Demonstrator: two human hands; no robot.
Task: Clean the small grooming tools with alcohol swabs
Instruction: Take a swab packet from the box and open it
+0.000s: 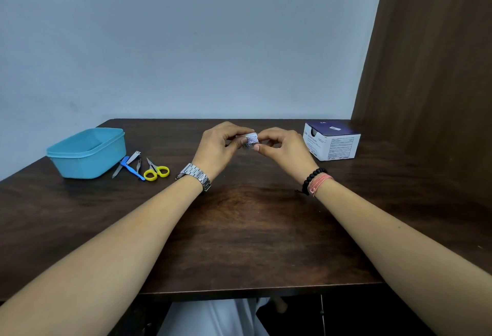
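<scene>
Open table [253, 229] in front, between the forearms. Left side blocked by blue tub [86, 153], with clippers [130, 161] and scissors [155, 170] just beside. Box [331, 141] stands far right, near wood panel [431, 69].

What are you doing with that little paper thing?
Both hands, the left hand and the right hand, pinch a small swab packet above the table. The yellow scissors, nail clipper and other small tools lie untouched beside the blue tub. The swab box sits to the right.
</scene>
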